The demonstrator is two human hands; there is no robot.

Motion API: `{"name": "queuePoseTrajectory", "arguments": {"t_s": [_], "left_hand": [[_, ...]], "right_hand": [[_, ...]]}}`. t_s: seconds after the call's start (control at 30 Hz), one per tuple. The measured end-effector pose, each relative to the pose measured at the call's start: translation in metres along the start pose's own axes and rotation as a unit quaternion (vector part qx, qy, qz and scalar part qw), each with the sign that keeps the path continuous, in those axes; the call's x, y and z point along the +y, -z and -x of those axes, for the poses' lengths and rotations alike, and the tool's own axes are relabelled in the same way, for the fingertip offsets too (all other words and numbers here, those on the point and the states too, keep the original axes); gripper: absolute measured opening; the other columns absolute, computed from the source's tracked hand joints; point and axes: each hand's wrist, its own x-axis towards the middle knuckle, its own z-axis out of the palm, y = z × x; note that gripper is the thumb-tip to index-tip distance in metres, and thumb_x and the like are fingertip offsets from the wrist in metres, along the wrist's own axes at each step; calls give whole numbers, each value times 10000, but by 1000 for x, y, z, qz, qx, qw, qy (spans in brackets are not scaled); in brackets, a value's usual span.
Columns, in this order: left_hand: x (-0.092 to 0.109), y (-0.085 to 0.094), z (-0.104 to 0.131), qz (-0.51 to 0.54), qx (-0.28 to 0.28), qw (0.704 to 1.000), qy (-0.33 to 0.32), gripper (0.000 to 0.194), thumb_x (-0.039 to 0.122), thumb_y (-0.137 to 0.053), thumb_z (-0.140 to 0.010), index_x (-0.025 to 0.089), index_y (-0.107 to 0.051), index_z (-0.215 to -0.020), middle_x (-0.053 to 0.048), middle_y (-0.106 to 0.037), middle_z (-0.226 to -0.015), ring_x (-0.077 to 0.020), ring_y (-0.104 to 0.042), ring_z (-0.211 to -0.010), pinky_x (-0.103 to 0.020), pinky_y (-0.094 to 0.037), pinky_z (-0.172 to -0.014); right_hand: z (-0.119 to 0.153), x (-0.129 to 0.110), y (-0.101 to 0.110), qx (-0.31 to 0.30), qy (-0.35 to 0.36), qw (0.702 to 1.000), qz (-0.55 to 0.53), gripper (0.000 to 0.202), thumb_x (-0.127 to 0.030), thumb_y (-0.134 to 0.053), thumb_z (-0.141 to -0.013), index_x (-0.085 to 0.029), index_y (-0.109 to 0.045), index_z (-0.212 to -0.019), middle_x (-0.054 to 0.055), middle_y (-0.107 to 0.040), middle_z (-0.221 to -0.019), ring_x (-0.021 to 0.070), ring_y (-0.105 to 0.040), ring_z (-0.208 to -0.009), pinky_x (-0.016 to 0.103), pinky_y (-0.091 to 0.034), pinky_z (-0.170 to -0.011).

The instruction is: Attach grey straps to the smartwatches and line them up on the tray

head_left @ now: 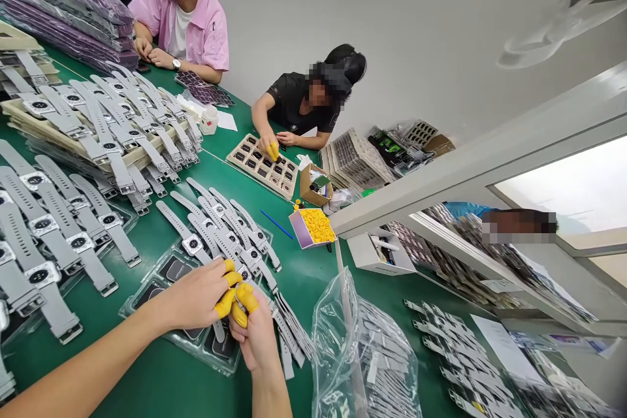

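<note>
Yellow finger cots covered both grips: left hand (196, 300) and right hand (255, 333) pinched one grey smartwatch (241, 297) together, steadying it above the green worktop (304, 274).

Over a green table (161, 379), the left hand (196, 297) and right hand (255, 336), fingertips in yellow covers, pinch a grey watch (240, 295) above a clear tray (196, 339), with rows of grey watches (63, 235) alongside and a plastic bag (362, 346) just right.
</note>
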Motion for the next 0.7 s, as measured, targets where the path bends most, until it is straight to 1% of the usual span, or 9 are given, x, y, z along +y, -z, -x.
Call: {"name": "queuePoseTrajectory", "arguments": {"t_s": [0.1, 0.2, 0.3, 0.4, 0.47, 0.5, 0.57, 0.63, 0.7], "left_hand": [[2, 5, 0, 50, -4, 999, 13, 303, 172, -383, -1010, 179, -670, -1106, -96, -667, -1067, -243, -628, -1029, -378, -537, -960], [5, 10, 0, 129, -12, 991, 26, 344, 299, -474, -1031, 212, -600, -1339, -98, -672, -1233, -241, -650, -1136, -353, -540, -1005], [11, 18, 3, 139, -32, 989, 43, 525, 349, -507, -1026, 227, -441, -1532, -122, -655, -1346, -261, -662, -1185, -351, -554, -984], [14, 35, 10, 63, -49, 994, 73, 546, 256, -428, -1031, 200, -392, -1573, -148, -682, -1310, -294, -681, -1149, -375, -560, -925], [13, 53, 15, 13, -61, 993, 104, 539, 222, -430, -1019, 197, -417, -1557, -135, -726, -1205, -291, -708, -1048, -351, -563, -819], [12, 63, 17, -17, -68, 990, 120, 499, 208, -435, -1014, 202, -477, -1512, -120, -742, -1136, -280, -716, -986, -331, -552, -764], [10, 81, 19, -95, -87, 982, 138, 377, 157, -452, -990, 204, -639, -1313, -101, -748, -1016, -259, -708, -895, -301, -514, -692], [6, 94, 17, -175, -118, 969, 131, 305, 79, -465, -941, 180, -711, -1091, -112, -738, -973, -257, -693, -875, -298, -480, -684], [2, 98, 11, -192, -153, 961, 126, 304, 41, -484, -905, 151, -690, -1100, -111, -728, -902, -239, -671, -775, -298, -442, -649]], "right_hand": [[0, -1, 0, -12, 3, 1000, -2, 540, -622, -835, -721, -223, -472, -740, -131, -346, -470, 29, -154, -404, 171, -142, -373], [2, -4, 4, 8, 44, 999, 24, 551, -694, -807, -739, -215, -541, -798, -108, -397, -498, 49, -220, -414, 188, -212, -389], [8, -11, 14, 17, 119, 982, 145, 520, -697, -767, -801, -209, -649, -940, -63, -495, -572, 100, -361, -474, 230, -325, -444], [13, -22, 26, -33, 183, 936, 300, 399, -602, -734, -880, -212, -716, -961, 1, -618, -694, 169, -517, -623, 290, -448, -590], [14, -29, 33, -66, 205, 900, 379, 337, -550, -678, -932, -223, -739, -981, 37, -696, -821, 211, -592, -734, 322, -489, -702], [14, -31, 36, -70, 214, 884, 409, 324, -533, -645, -953, -229, -744, -1000, 48, -718, -877, 226, -617, -777, 331, -495, -739], [16, -35, 41, -48, 238, 858, 452, 317, -510, -592, -975, -233, -745, -1000, 66, -730, -937, 246, -642, -838, 345, -494, -785], [19, -39, 48, -13, 261, 831, 490, 332, -497, -560, -974, -223, -730, -895, 85, -718, -917, 255, -638, -851, 359, -483, -795], [23, -44, 56, 2, 260, 808, 528, 364, -495, -540, -957, -219, -677, -763, 89, -696, -833, 245, -611, -780, 362, -467, -742]]}}
